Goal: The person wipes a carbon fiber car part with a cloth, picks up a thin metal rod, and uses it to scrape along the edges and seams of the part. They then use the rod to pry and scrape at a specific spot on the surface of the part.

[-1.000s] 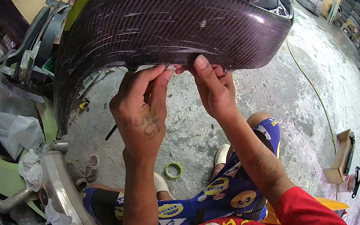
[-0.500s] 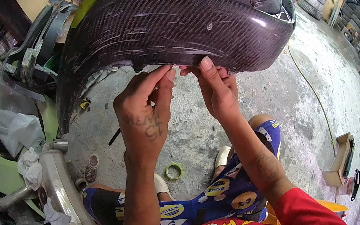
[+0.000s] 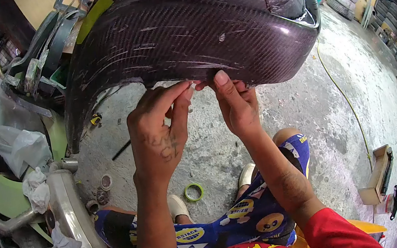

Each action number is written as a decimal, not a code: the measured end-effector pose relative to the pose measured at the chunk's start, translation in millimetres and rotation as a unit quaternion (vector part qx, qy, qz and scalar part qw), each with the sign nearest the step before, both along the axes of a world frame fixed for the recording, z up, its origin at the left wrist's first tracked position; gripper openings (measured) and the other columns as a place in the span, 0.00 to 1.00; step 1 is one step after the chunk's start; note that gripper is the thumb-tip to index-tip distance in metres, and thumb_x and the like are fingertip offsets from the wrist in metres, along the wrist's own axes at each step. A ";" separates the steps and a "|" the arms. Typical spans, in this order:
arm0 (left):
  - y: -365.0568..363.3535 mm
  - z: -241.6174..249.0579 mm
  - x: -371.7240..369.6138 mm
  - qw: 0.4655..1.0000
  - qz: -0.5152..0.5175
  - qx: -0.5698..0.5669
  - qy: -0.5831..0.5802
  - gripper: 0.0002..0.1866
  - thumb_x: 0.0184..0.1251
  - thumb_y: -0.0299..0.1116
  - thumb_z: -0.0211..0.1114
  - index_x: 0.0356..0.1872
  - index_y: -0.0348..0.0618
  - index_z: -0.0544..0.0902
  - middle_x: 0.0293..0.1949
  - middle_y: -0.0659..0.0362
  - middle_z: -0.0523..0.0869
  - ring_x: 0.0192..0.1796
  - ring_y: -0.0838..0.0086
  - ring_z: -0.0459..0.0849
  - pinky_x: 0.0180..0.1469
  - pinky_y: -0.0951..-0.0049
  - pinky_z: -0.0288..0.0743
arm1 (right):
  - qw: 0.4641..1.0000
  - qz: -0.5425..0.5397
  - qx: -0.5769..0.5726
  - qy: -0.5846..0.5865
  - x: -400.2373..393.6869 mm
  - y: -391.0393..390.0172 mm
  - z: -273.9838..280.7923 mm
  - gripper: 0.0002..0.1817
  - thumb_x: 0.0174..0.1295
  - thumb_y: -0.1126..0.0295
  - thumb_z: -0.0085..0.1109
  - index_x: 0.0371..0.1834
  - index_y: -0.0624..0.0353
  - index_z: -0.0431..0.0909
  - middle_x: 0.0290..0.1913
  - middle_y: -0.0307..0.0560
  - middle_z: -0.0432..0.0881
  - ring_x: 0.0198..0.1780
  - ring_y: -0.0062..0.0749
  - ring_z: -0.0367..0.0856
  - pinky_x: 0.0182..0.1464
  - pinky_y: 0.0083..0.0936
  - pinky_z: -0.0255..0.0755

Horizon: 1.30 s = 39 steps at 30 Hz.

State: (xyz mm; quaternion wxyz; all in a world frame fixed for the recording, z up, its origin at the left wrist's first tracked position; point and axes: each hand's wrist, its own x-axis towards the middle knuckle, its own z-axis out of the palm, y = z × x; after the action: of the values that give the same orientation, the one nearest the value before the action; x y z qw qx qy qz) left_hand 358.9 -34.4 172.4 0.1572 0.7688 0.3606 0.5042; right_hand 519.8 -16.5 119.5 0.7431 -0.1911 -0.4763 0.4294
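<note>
A dark carbon-fibre-patterned car bumper [image 3: 180, 38] with pale scuff marks fills the top of the head view. Along its lower edge, the thumb and forefinger of my left hand [image 3: 157, 125] are pinched on a tiny whitish piece [image 3: 193, 85], too small to identify. Just to the right, my right hand [image 3: 238, 104] grips that same edge, its thumb on the outer face and its fingers partly hidden. A strip of yellow-green tape [image 3: 94, 18] sticks to the bumper's upper left.
On the concrete floor lie a green tape roll [image 3: 194, 192], a black rod [image 3: 121, 150] and a yellow-black tape measure [image 3: 96, 120]. Metal exhaust parts [image 3: 75, 216] and plastic sheeting [image 3: 16, 137] crowd the left. A cardboard box [image 3: 375, 176] and a hose [image 3: 343, 85] lie right.
The view has shifted slightly, so the bumper sits a little lower and further left. Both hands stay at its lower edge, the left still pinching and the right still gripping.
</note>
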 end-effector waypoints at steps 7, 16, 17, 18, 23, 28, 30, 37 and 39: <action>-13.6 -5.1 2.3 1.000 0.008 0.008 -0.005 0.10 0.74 0.26 0.63 0.50 0.35 0.88 0.31 0.55 0.87 0.28 0.77 0.81 0.31 0.76 0.73 | 0.998 0.004 -0.059 -0.031 4.1 -8.1 -10.1 0.15 0.69 0.75 0.66 0.57 0.62 0.79 0.53 0.39 0.85 0.55 0.28 0.82 0.58 0.29 0.75; -27.0 8.9 6.0 0.999 0.011 -0.031 0.011 0.09 0.72 0.24 0.65 0.48 0.34 0.88 0.30 0.54 0.87 0.28 0.73 0.84 0.32 0.74 0.76 | 0.997 0.003 -0.051 -0.060 4.6 -18.9 16.0 0.14 0.65 0.77 0.70 0.52 0.63 0.82 0.49 0.42 0.88 0.53 0.24 0.83 0.53 0.25 0.78; -28.3 11.3 2.7 0.999 -0.016 -0.019 0.045 0.08 0.72 0.24 0.65 0.47 0.34 0.88 0.30 0.54 0.87 0.29 0.74 0.85 0.32 0.74 0.76 | 0.997 0.013 -0.050 -0.053 7.0 -16.8 14.5 0.14 0.66 0.75 0.69 0.54 0.63 0.81 0.50 0.41 0.87 0.53 0.22 0.82 0.54 0.25 0.77; -31.1 14.0 -2.9 0.996 -0.038 -0.013 0.081 0.08 0.71 0.24 0.66 0.46 0.33 0.88 0.30 0.54 0.87 0.29 0.74 0.85 0.32 0.74 0.77 | 0.997 0.030 -0.053 -0.043 5.4 -14.5 9.8 0.16 0.67 0.73 0.69 0.56 0.63 0.81 0.50 0.39 0.86 0.53 0.20 0.80 0.54 0.25 0.76; -33.7 5.5 -2.9 0.999 -0.009 -0.050 -0.019 0.07 0.71 0.24 0.65 0.46 0.32 0.86 0.31 0.54 0.89 0.31 0.75 0.87 0.33 0.75 0.78 | 0.999 0.007 -0.048 -0.024 -1.3 -9.3 5.6 0.09 0.66 0.73 0.70 0.47 0.60 0.84 0.41 0.40 0.88 0.45 0.23 0.84 0.49 0.24 0.77; -29.9 19.8 -0.1 0.998 0.005 -0.046 -0.048 0.09 0.73 0.24 0.63 0.48 0.31 0.85 0.35 0.51 0.90 0.33 0.73 0.89 0.33 0.75 0.80 | 0.995 0.007 -0.087 -0.051 -1.4 -12.9 10.5 0.09 0.68 0.70 0.69 0.47 0.60 0.84 0.39 0.39 0.87 0.45 0.23 0.84 0.51 0.25 0.76; -28.6 21.6 3.5 0.997 -0.001 -0.050 -0.050 0.10 0.75 0.27 0.63 0.50 0.33 0.85 0.34 0.55 0.88 0.34 0.78 0.85 0.35 0.78 0.76 | 0.995 0.031 -0.087 -0.031 0.8 -11.9 9.8 0.14 0.65 0.72 0.71 0.51 0.65 0.82 0.46 0.45 0.87 0.47 0.28 0.85 0.51 0.29 0.82; -23.1 23.7 16.1 0.997 -0.019 -0.057 -0.058 0.11 0.76 0.29 0.63 0.53 0.35 0.86 0.30 0.62 0.85 0.32 0.85 0.79 0.33 0.83 0.69 | 0.999 -0.006 -0.049 -0.019 4.0 -10.6 6.1 0.16 0.66 0.71 0.70 0.54 0.63 0.81 0.47 0.42 0.87 0.48 0.27 0.84 0.52 0.27 0.79; -23.6 29.7 19.5 0.996 -0.012 -0.066 -0.062 0.11 0.76 0.29 0.63 0.53 0.35 0.85 0.29 0.62 0.85 0.31 0.85 0.79 0.33 0.83 0.68 | 0.999 0.009 -0.040 -0.011 8.7 -6.0 1.0 0.17 0.67 0.70 0.69 0.56 0.63 0.81 0.50 0.42 0.86 0.51 0.28 0.83 0.55 0.28 0.77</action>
State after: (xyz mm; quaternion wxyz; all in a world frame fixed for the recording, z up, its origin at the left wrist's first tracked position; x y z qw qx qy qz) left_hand 378.3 -58.0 202.1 0.2352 0.7284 0.3734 0.5241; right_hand 528.5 -22.5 120.5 0.7254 -0.2213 -0.4686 0.4530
